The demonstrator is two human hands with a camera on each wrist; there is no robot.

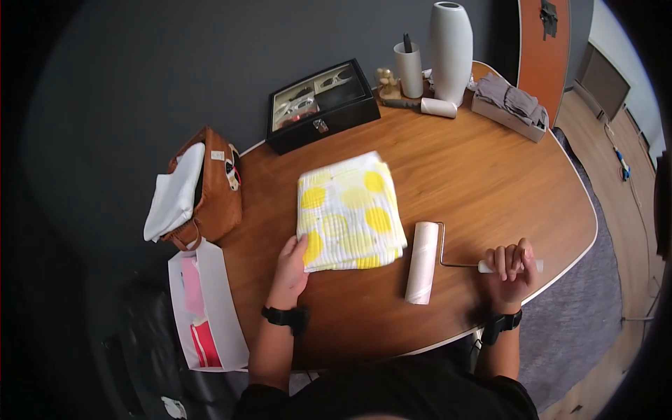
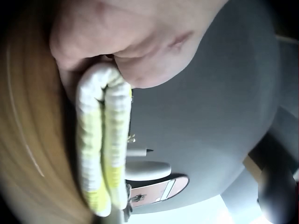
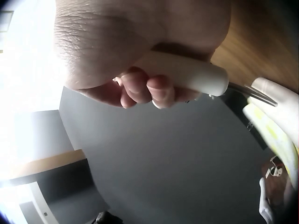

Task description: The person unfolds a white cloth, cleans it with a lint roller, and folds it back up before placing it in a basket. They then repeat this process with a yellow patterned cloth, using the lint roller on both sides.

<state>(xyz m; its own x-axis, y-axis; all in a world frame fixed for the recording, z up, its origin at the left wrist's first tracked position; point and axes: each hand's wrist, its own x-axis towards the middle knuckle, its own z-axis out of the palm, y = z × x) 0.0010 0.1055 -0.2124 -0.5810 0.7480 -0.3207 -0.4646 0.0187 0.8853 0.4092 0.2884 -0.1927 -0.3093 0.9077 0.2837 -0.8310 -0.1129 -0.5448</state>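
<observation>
A folded white cloth with yellow dots (image 1: 350, 213) is at the middle of the wooden table (image 1: 504, 175). My left hand (image 1: 292, 269) pinches its near left corner, thumb on top; in the left wrist view the left hand (image 2: 126, 42) holds the folded edge of the cloth (image 2: 103, 140). The right hand (image 1: 511, 269) has its fingers curled round the white handle of a lint roller (image 1: 422, 262), whose roll lies just right of the cloth. In the right wrist view the right hand (image 3: 145, 51) grips that handle (image 3: 187, 74).
A black glasses case (image 1: 322, 105), a second roller (image 1: 439, 107), a holder (image 1: 409, 70), a white vase (image 1: 451, 56) and a box of grey cloth (image 1: 509, 105) line the back. At left stand a brown basket (image 1: 222, 199) with white cloth and a white box (image 1: 227, 308).
</observation>
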